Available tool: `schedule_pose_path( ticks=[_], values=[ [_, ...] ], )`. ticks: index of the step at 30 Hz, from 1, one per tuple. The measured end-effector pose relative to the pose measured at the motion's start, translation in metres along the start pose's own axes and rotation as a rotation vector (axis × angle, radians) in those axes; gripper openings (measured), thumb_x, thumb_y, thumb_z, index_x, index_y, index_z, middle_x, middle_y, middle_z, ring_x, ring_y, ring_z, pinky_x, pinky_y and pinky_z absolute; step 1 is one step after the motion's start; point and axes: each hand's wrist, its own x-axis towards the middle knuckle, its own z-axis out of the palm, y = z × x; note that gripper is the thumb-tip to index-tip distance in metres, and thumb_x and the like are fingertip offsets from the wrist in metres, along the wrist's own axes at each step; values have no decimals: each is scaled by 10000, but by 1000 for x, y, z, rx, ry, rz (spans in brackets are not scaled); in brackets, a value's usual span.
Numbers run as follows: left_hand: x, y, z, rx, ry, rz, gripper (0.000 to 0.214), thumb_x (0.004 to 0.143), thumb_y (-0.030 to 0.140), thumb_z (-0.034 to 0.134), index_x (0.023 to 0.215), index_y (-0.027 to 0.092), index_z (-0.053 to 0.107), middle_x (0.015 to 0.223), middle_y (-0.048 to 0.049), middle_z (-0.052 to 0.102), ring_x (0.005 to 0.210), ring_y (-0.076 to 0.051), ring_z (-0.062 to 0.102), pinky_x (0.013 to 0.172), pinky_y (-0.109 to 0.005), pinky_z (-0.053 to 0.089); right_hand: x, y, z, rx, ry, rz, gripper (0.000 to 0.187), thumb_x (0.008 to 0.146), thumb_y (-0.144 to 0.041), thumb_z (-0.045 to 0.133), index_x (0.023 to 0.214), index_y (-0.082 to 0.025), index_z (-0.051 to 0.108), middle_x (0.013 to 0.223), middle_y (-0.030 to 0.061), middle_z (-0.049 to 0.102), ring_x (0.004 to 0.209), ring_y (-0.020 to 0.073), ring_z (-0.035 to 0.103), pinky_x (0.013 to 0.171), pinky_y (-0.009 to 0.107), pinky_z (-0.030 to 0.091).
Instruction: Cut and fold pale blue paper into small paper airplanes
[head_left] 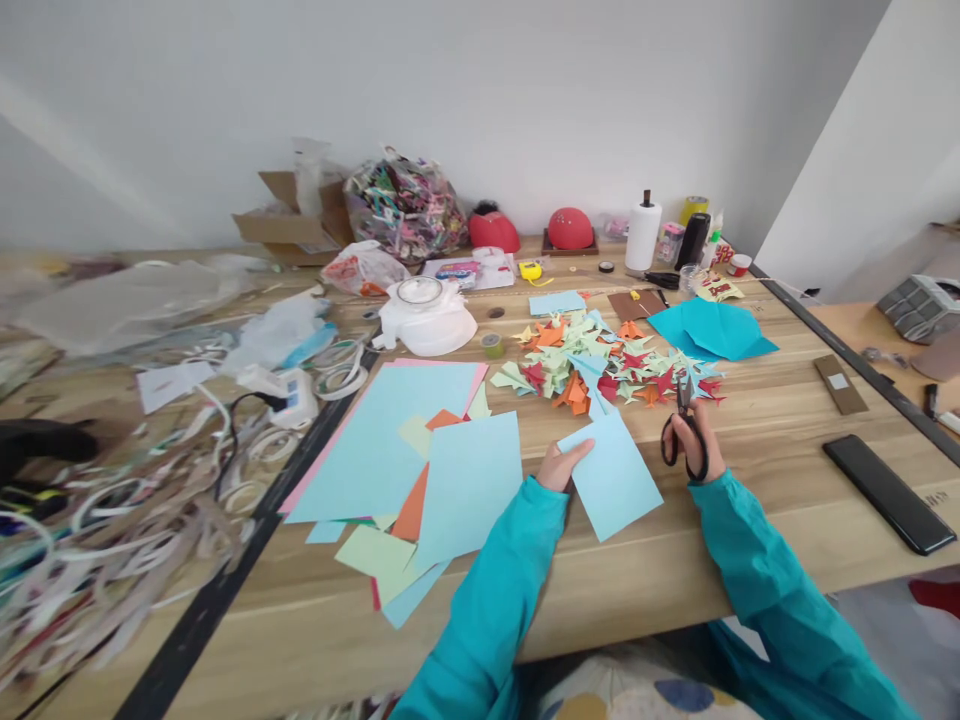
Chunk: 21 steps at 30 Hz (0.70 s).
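My left hand (561, 464) pinches the left edge of a light blue paper sheet (616, 478) that lies tilted on the wooden table (765, 470). My right hand (696, 446) grips black-handled scissors (684, 420), blades pointing away from me, just right of the sheet. Both arms wear teal sleeves. Just beyond the scissors lies a heap of folded and cut paper shapes (600, 368) in green, orange, red and blue.
A spread of large coloured sheets (420, 450) lies to the left. Tape rolls and paper strips (150, 500) clutter the far left. A black flat bar (889, 492) lies at right. A white pot (426, 316), teal paper (712, 328), paper towel roll (643, 236) and bags stand behind.
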Motion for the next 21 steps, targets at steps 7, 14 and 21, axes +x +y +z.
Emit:
schedule_pose_path(
  ticks=[7,14,21],
  values=[
    [0,1,-2,55,-106,44,571,382,349,891,868,100,724,857,-114,735,811,-266,675,820,-407,518,-24,12,-51,-1235,-23,30,353,802,-379,536,1098,-199,606,947,122,664,856,248,622,704,306,416],
    [-6,7,-4,184,-155,115,509,367,259,893,821,102,725,828,-95,738,758,-239,668,755,-367,530,-31,22,-85,-1342,1,69,370,806,-298,547,1131,-136,620,991,191,629,961,291,594,814,371,411],
    [-25,17,4,297,-138,159,406,418,307,866,742,115,713,765,-75,730,695,-222,651,679,-335,523,-45,-1,-34,-242,-212,49,339,794,-440,578,998,-184,662,1030,118,637,1004,288,539,876,429,408]
  ],
)
